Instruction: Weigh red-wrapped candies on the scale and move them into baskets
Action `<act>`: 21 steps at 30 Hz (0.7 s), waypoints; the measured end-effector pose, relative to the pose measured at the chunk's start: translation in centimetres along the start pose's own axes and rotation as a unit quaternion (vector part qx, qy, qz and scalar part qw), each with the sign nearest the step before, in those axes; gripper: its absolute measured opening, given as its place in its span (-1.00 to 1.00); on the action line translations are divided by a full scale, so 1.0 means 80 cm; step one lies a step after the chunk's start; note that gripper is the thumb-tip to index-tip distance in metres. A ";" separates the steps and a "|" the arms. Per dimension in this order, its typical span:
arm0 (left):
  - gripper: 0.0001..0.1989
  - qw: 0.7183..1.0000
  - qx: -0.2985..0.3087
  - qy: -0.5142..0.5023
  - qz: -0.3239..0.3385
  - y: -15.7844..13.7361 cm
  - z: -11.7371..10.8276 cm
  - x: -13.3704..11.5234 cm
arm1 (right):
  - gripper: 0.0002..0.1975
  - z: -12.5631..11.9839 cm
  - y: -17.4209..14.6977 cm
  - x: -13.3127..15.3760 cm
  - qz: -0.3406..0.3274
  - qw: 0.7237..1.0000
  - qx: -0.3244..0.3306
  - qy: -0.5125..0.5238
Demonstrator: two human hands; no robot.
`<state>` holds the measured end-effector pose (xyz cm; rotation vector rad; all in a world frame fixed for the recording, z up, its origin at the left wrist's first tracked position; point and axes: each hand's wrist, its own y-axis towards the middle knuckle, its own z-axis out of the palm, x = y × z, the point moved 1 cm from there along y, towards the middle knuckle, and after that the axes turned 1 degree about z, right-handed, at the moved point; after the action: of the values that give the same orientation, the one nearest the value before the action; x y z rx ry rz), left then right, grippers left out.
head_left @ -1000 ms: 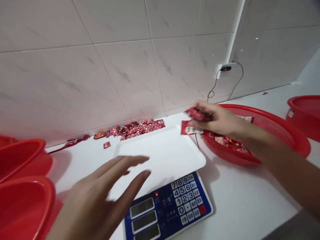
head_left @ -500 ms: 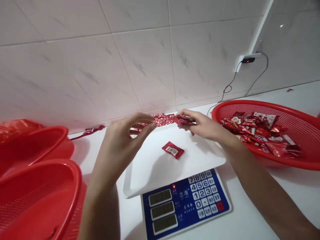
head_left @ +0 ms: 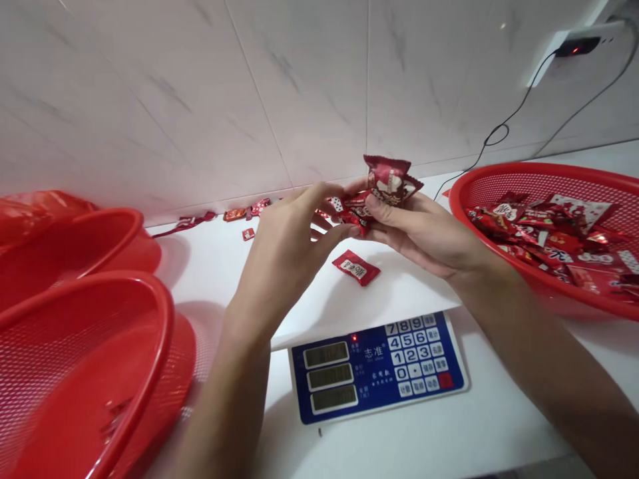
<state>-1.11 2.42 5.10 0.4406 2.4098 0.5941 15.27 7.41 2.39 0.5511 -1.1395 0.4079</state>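
**Red packets (head_left: 388, 181) between both hands**

Head view: our right hand (head_left: 424, 229) grips several at 2 o'clock; our left hand (head_left: 292, 243) is half-curled, fingertips at them, can't tell if pinching. Loose packet (head_left: 357, 268) on white tray (head_left: 409, 289) at 4 o'clock, scale (head_left: 374, 369) at 5, red basket (head_left: 549, 170) with more at 3. We'd best peel off one at a time, keep the rest cupped, wrists off the tray.

The right hand (head_left: 429, 233) holds red packets (head_left: 388, 183) above the white tray (head_left: 404, 296), left hand (head_left: 287, 246) beside them.
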 end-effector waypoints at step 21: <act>-0.80 0.994 0.037 -0.050 -0.095 0.004 -0.013 0.015 | -0.84 -0.011 0.003 0.002 0.107 0.989 0.053 0.089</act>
<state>-2.64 2.92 5.46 0.2599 2.3501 0.3915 15.87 8.15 2.29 0.4759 -1.0105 0.6937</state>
